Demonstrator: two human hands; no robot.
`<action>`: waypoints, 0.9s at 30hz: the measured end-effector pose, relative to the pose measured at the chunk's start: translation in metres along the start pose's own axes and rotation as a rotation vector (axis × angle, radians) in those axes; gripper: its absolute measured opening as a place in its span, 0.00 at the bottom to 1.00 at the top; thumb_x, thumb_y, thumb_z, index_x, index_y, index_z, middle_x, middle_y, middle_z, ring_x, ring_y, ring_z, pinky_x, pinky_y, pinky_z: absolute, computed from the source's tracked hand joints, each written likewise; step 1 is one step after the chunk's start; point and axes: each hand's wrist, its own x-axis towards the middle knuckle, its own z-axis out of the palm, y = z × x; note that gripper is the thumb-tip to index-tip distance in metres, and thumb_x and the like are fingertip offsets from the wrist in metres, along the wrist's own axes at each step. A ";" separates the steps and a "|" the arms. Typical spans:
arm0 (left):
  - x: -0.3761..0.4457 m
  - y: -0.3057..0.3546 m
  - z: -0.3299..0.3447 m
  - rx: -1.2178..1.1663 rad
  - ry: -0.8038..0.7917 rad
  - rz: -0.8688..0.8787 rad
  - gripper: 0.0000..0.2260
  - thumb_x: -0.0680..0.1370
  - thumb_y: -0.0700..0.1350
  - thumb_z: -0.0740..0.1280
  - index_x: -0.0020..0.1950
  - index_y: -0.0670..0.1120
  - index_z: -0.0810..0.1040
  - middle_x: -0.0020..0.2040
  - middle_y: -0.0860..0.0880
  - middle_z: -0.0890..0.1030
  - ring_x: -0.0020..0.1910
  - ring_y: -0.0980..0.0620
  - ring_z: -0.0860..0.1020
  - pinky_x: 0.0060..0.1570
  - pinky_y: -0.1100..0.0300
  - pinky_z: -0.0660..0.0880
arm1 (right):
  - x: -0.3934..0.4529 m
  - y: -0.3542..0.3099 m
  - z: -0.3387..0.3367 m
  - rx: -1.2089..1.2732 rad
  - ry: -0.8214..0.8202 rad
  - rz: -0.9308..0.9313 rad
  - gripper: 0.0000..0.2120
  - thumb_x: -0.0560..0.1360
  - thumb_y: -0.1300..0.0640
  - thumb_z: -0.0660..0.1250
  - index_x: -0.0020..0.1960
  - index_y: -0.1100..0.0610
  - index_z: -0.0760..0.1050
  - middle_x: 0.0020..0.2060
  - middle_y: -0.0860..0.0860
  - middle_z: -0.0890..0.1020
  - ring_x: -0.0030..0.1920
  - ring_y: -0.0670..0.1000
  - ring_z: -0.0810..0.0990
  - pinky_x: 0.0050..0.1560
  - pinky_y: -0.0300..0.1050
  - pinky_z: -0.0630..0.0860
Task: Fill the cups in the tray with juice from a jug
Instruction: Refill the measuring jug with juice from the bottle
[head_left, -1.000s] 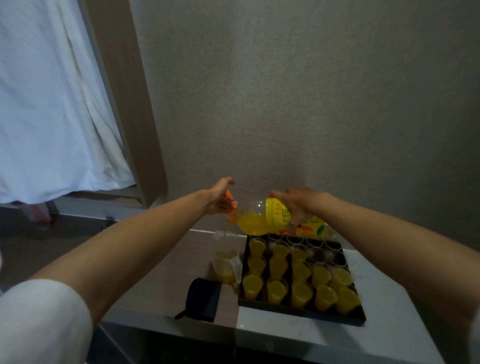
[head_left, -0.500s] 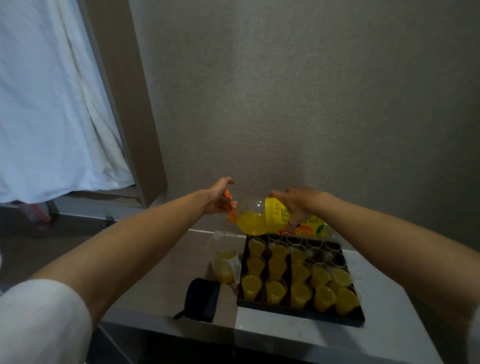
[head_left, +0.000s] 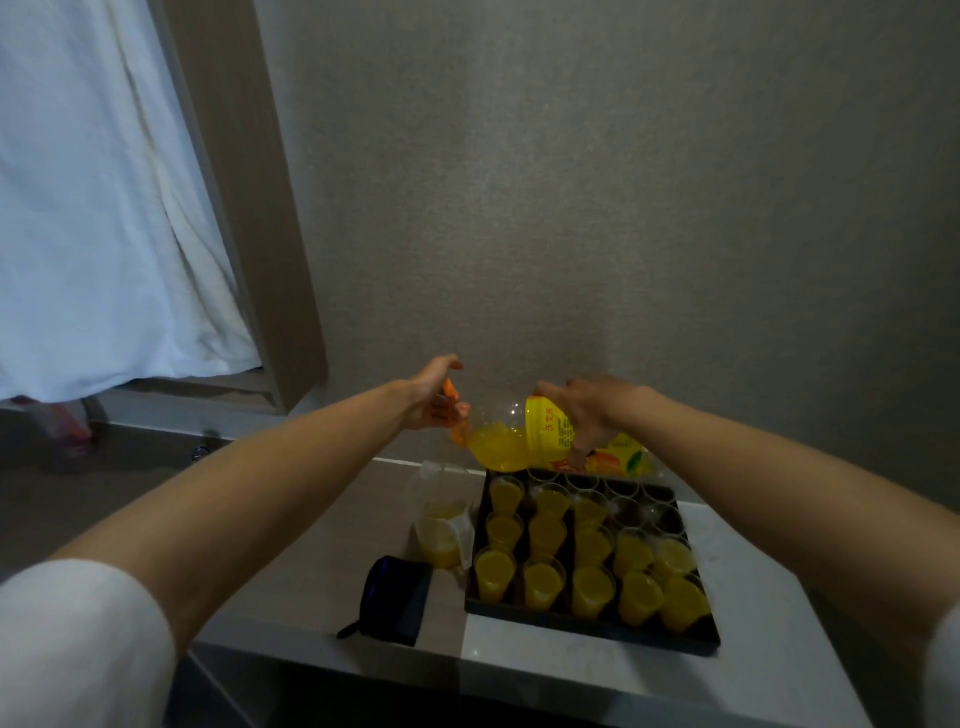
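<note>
A clear juice bottle (head_left: 511, 439) with a yellow label lies on its side in the air above the far left corner of the black tray (head_left: 587, 626). My right hand (head_left: 589, 410) grips its labelled body. My left hand (head_left: 434, 392) holds the orange cap (head_left: 451, 410) at the bottle's neck. The tray holds several small clear cups (head_left: 543, 582); most are filled with orange juice, while several at the far right stand empty. A clear jug (head_left: 441, 519) with some juice stands just left of the tray.
A dark pouch (head_left: 397, 600) lies on the counter in front of the jug. A second yellow-labelled bottle (head_left: 626, 460) sits behind the tray by the wall. The counter's front edge runs close below the tray. A white curtain (head_left: 98, 208) hangs at left.
Both hands and the bottle stay almost where they were; the bottle has shifted only slightly.
</note>
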 end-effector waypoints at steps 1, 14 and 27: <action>0.000 0.000 0.000 0.000 0.003 0.000 0.19 0.80 0.57 0.61 0.40 0.42 0.72 0.37 0.41 0.81 0.37 0.46 0.79 0.45 0.54 0.78 | 0.000 0.000 0.000 0.001 0.000 -0.002 0.59 0.59 0.38 0.84 0.79 0.45 0.53 0.64 0.59 0.76 0.58 0.61 0.80 0.53 0.54 0.80; 0.005 -0.001 0.001 -0.008 0.000 -0.014 0.19 0.80 0.57 0.61 0.39 0.42 0.70 0.38 0.40 0.81 0.36 0.46 0.79 0.41 0.55 0.77 | 0.003 0.000 0.000 0.005 -0.008 0.006 0.58 0.59 0.39 0.84 0.79 0.44 0.54 0.62 0.58 0.78 0.57 0.61 0.80 0.54 0.55 0.81; 0.006 -0.001 0.004 -0.018 0.007 -0.013 0.19 0.79 0.56 0.62 0.38 0.42 0.69 0.27 0.43 0.79 0.34 0.46 0.78 0.39 0.55 0.77 | 0.002 -0.001 -0.002 -0.031 -0.011 0.024 0.57 0.58 0.37 0.83 0.77 0.45 0.55 0.63 0.59 0.76 0.58 0.62 0.79 0.56 0.58 0.81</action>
